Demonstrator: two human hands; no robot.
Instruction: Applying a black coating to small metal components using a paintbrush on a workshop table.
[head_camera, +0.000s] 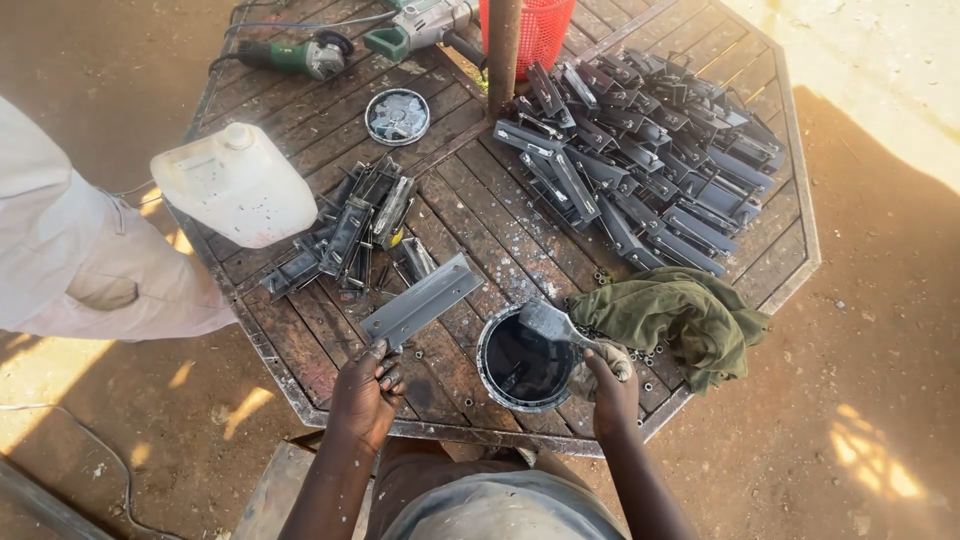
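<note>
A white plastic jug sits left, an angle grinder upper left, a green rag lower right.

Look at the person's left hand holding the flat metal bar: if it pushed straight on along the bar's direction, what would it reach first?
The left hand points up and right along the metal bar. Beyond the bar's tip, bare table planks come first, then probably the large pile of dark brackets.

One head-worn camera looks steeply down from above the person's own forearms, facing forward over the weathered octagonal wooden slat table, close enough that its near edge sits low in frame, bare dirt ground around.
</note>
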